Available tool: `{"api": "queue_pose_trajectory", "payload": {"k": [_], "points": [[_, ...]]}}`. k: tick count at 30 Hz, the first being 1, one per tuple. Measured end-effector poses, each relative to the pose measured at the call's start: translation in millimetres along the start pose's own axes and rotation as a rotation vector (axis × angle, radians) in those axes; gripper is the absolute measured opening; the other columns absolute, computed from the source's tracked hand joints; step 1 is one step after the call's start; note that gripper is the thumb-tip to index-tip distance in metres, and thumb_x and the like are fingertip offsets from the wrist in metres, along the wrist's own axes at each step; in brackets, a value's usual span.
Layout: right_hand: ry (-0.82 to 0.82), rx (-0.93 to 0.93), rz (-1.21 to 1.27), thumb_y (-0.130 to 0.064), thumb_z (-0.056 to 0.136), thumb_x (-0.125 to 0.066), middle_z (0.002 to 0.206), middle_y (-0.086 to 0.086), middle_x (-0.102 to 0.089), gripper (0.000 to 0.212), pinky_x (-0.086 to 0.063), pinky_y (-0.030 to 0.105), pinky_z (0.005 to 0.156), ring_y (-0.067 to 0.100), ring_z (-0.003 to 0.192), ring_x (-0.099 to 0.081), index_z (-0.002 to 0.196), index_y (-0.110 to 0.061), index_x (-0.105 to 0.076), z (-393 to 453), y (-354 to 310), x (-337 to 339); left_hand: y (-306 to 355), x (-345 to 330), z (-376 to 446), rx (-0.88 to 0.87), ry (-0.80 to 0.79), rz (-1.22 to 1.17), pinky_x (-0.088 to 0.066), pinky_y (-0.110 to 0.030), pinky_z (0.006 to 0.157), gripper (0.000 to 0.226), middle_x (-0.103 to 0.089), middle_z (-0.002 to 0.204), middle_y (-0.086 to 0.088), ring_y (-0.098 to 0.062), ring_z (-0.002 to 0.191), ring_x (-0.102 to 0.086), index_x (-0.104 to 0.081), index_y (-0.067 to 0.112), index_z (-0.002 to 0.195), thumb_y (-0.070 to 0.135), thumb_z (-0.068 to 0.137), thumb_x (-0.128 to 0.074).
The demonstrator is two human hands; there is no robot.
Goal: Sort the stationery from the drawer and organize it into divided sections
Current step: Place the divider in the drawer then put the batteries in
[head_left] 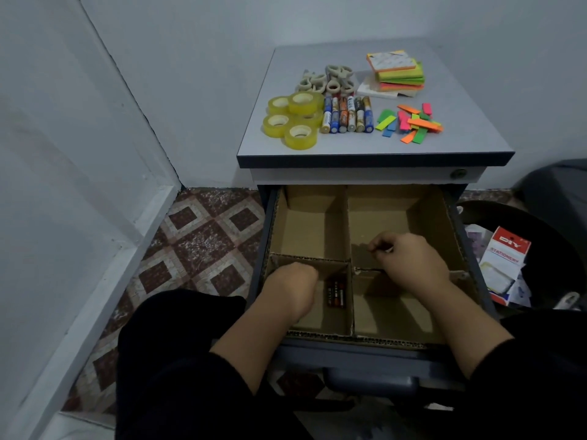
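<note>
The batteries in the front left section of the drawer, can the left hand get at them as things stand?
Probably yes. The left hand is already down inside that cardboard section, right beside the batteries, which lie uncovered on its floor. Nothing lies between them; the right hand is over at the cardboard divider.

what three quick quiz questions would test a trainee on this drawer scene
1. True or false: the tape rolls are already in the drawer.
2. Which section holds the few batteries already sorted: A near left, B far left, C far right?
3. What is the right hand touching?

Key
1. False; they sit on the cabinet top.
2. A, beside the left hand.
3. The cardboard divider, its fingers curled at the edge.
</note>
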State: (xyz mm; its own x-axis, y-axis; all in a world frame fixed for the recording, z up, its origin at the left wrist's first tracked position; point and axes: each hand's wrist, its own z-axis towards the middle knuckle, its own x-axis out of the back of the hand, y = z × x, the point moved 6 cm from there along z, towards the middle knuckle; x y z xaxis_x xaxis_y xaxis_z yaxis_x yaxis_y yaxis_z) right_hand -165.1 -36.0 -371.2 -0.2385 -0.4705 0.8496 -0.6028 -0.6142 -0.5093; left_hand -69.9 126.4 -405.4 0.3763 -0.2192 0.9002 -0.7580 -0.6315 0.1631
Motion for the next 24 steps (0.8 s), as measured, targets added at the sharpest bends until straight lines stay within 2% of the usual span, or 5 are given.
{"api": "queue_pose_trajectory", "payload": {"k": [4,7,14,20,24], "points": [[-0.009,-0.006,-0.009,-0.027,0.095,-0.052,0.085,-0.015,-0.057,0.017,-0.049,0.026,0.059,0.005,0.075,-0.056,0.098,-0.04,-0.063,0.4,3.7,-1.1,-4.7,-7.6,-8.5,0.084,0.054,0.121,-0.045,-0.029,0.072,0.016,-0.063,0.11,-0.011,-0.027,0.103,-0.061,-0.062,0.005,0.105,0.008,0.09,-0.055],[-0.02,0.001,-0.018,-0.027,0.095,-0.051,0.083,-0.015,-0.056,0.017,-0.048,0.026,0.058,0.005,0.075,-0.056,0.099,-0.039,-0.063,1.0,4.1,-1.6,-2.4,-20.4,-12.0,0.04,0.029,0.181,-0.046,-0.032,0.082,0.028,-0.06,0.118,-0.015,-0.026,0.109,-0.058,-0.058,0.004,0.113,0.0,0.093,-0.041],[-0.031,0.01,-0.025,-0.026,0.096,-0.05,0.086,-0.012,-0.06,0.017,-0.047,0.025,0.056,0.005,0.073,-0.057,0.098,-0.039,-0.061,1.1,5.2,-3.4,5.5,-5.0,-7.7,0.076,-0.046,-0.263,-0.046,-0.033,0.085,0.028,-0.061,0.114,-0.013,-0.027,0.105,-0.058,-0.053,0.006,0.109,0.017,0.087,-0.066],[-0.033,0.006,-0.031,-0.027,0.096,-0.049,0.086,-0.012,-0.061,0.017,-0.053,0.03,0.06,0.007,0.072,-0.059,0.097,-0.04,-0.06,0.9,5.7,-4.3,8.0,-16.5,-7.7,0.093,-0.201,-0.186,-0.042,-0.026,0.078,0.038,-0.062,0.115,-0.01,-0.023,0.106,-0.058,-0.058,0.006,0.112,0.029,0.085,-0.07],[-0.04,0.002,-0.037,-0.028,0.096,-0.049,0.085,-0.012,-0.062,0.017,-0.055,0.031,0.062,0.008,0.072,-0.06,0.097,-0.041,-0.058,1.1,6.6,-5.1,9.2,-10.9,-8.5,0.061,-0.106,-0.212,-0.045,-0.03,0.079,0.035,-0.061,0.112,-0.01,-0.025,0.102,-0.058,-0.055,0.007,0.11,0.027,0.085,-0.07]]}}
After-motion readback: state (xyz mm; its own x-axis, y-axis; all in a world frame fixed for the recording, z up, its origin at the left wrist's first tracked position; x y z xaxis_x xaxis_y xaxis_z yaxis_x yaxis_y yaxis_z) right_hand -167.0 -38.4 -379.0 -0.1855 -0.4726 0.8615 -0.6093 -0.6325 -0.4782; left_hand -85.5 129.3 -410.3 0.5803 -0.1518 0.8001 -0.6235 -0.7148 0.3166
